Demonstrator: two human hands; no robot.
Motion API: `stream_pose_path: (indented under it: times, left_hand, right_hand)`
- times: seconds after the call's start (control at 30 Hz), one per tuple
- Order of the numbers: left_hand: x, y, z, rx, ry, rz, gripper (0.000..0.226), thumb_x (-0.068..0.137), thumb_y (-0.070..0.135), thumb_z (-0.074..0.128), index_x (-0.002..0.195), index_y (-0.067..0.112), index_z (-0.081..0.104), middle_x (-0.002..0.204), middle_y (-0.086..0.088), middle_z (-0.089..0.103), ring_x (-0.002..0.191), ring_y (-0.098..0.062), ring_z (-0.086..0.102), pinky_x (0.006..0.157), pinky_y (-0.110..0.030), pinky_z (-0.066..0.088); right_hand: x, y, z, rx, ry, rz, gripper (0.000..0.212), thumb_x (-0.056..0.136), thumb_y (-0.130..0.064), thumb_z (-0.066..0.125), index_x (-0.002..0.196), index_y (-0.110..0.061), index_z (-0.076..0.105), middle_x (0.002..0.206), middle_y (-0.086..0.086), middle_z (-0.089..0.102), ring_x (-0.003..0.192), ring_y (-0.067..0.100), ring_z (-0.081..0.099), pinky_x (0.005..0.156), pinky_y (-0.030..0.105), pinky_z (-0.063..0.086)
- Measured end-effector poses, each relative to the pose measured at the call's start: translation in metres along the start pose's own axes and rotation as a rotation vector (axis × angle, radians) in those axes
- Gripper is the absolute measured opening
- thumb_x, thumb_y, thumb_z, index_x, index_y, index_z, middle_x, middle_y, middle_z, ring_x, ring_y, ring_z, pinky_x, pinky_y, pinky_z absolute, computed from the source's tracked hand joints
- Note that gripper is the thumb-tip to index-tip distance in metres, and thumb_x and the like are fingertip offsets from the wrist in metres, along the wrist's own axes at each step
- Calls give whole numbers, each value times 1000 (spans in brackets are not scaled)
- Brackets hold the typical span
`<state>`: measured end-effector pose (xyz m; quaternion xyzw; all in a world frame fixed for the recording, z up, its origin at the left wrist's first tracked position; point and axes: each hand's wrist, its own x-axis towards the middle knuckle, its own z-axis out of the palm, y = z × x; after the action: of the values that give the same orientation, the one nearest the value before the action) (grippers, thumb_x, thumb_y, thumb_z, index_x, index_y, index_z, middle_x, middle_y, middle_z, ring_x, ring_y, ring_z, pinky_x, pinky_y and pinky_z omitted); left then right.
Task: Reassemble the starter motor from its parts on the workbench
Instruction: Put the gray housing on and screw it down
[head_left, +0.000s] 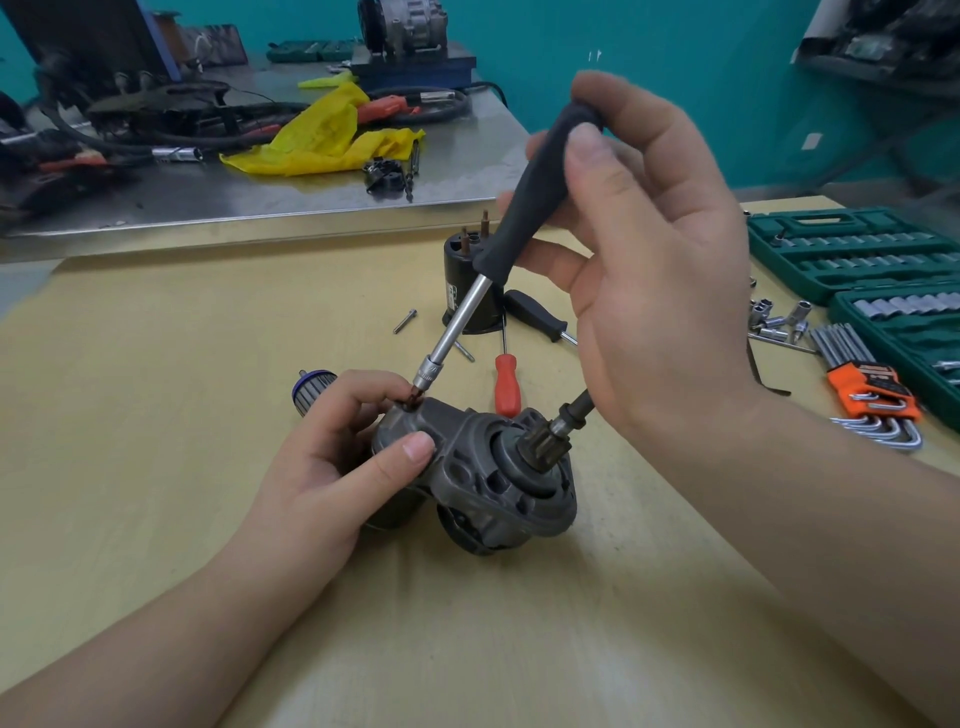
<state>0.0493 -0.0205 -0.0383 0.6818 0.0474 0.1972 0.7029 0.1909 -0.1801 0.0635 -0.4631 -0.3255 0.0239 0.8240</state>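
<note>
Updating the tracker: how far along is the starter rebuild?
Done: the pinion shaft already sits in the nose housing. In hand: the left hand steadies the housing while the right hand works the black-handled driver, its bit on a screw at the housing's top corner. Left: the black solenoid, the armature and a loose bolt still lie apart on the bench.
</note>
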Motion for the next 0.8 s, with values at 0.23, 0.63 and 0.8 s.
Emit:
stream_pose_path:
  times: [0.23,0.63,0.8]
  left_hand:
    - [0,-1,0,-11,-4,-1,30,80,35,79,110,34,71,107,-3,72,89,-24,70,76,-30,61]
    - [1,0,0,1,-2,4,30,81,36,78,110,33,70,106,-3,72,89,-23,70,77,-30,60]
    - [0,0,1,-14,-1,2,30,82,35,79,111,32,70,106,-4,73,89,-23,71,76,-29,61]
  right_hand:
    - [-1,0,1,-73,-7,-26,26,104,-2,60,127,-14,59,111,13,65,92,24,72,78,52,66]
    - [-1,2,1,-115,-16,-59,34,101,1,63,130,-15,58,116,14,67,96,24,71,81,49,66]
    - [1,1,1,-143,-4,-63,29,99,-7,71,123,-19,60,91,-8,68,88,20,68,81,54,66]
